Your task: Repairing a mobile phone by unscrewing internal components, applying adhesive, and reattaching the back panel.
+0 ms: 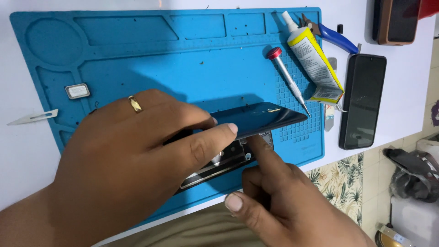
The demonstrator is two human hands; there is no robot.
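Observation:
My left hand [123,160], a gold ring on one finger, grips a dark phone screen panel [260,118] by its near edge and holds it tilted up over the blue work mat [137,59]. Beneath the panel lies the opened phone body [219,165], its inner parts showing. My right hand [279,201] reaches in from below, index finger stretched under the lifted panel and touching the phone body near its end. The thumb points left, and the other fingers are curled.
On the mat lie a red-capped screwdriver [287,78], a white and yellow glue tube [313,59] and a small silver part [77,91]. Blue-handled pliers [336,37] and another dark phone [362,100] lie right. A thin blade [32,117] rests left. The table edge runs lower right.

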